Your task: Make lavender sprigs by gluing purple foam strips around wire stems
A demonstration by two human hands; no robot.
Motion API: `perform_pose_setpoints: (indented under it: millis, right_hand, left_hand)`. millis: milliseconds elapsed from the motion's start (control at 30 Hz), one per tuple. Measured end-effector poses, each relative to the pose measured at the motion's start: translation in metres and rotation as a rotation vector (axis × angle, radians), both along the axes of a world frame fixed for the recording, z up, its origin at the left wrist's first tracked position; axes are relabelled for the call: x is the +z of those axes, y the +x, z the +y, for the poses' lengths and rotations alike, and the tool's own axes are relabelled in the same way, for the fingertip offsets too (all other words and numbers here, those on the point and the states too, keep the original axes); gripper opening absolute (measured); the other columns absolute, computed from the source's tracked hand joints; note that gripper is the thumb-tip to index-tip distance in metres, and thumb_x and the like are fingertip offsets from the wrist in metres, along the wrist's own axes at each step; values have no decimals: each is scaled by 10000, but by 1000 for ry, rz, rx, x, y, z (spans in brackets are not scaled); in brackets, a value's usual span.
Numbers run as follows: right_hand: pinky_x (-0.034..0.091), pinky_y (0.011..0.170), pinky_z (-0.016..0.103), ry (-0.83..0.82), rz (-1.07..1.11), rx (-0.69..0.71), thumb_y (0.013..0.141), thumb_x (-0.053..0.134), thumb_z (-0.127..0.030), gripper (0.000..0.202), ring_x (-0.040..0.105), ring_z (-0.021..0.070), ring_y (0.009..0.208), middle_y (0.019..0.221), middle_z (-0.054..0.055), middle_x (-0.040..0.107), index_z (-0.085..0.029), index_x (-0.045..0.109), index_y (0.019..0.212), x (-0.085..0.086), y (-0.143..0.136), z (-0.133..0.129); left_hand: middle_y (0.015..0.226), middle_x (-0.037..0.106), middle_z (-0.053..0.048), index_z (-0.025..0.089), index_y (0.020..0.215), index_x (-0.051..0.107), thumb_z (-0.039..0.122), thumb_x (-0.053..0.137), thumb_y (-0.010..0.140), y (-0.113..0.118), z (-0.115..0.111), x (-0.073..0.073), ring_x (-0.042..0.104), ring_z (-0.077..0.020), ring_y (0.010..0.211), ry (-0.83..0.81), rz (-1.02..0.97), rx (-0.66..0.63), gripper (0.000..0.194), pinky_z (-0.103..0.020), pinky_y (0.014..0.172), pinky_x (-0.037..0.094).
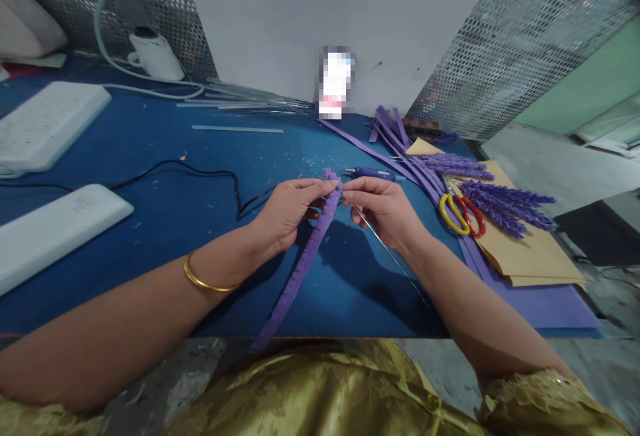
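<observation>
My left hand (pixel 287 215) pinches a long purple strip (pixel 304 264) near its top, with the rest hanging down past the table's front edge. At the upper end the strip is gathered into a small ruffled tuft (pixel 331 176). My right hand (pixel 383 208) is closed on a thin metal wire (pixel 387 249), which slants down to the right from the fingers; its upper end meets the tuft. The fingertips of both hands almost touch there. Just beyond my right hand lies a blue pen-like tool (pixel 373 174).
Scissors (pixel 461 215) with yellow and red handles, finished purple flower sprigs (pixel 505 206), brown paper (pixel 535 259) and purple strips (pixel 400 149) lie at right. A lit phone (pixel 336 83) leans on the wall. White power strips (pixel 55 123) and a black cable (pixel 200 171) are at left.
</observation>
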State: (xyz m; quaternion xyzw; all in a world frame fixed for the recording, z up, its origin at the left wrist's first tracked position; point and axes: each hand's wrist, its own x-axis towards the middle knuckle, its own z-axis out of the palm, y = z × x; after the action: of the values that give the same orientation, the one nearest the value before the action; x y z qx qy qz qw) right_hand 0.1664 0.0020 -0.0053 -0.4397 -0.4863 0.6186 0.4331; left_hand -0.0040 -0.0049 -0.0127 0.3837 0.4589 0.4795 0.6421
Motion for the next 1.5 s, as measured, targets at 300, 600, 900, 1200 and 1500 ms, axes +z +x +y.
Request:
perform_pose_setpoints:
  millis: [300,600,900,1200,1500]
  right_hand:
    - [331,367,178,-73,65,-75,601,823,-242,179,525,64,433,616,-8,671,-164,745,743,1,1,5]
    - [328,386,191,-28,23,-85,598,780,-196,127,503,66,454,590,-17,651,-169,742,716,-1,-1,3]
    - [386,432,224,364,-285,-179,715,686,-186,77,526,94,467,573,-27,626,-175,739,770,-7,-3,-1]
    - [416,562,221,1130,-901,-264,883,552,-99,206,578,104,619,721,7,654,-177,742,872,-11,-4,-11]
    - [388,554,257,1281,-1229,-199,1000,401,-162,330,596,142,708,844,58,674,-170,731,1013,-20,-3,-13]
  left_hand:
    - [754,713,-44,158,760,781,398,812,683,1,-1,1,566,-127,660,-75,-52,-78,254,-249,599,379]
    - [594,611,8,149,585,703,244,782,626,2,-1,3,478,-91,557,-36,-25,-28,131,-230,528,344]
    - [559,597,15,150,548,694,217,772,590,3,-1,4,469,-89,542,-53,-36,6,111,-231,509,334]
    - [561,597,11,150,535,680,223,785,560,5,-1,1,473,-89,541,-49,-67,39,131,-230,511,334]
    - [535,556,27,151,531,639,240,811,565,3,0,-2,440,-79,506,-73,-67,37,197,-234,465,281]
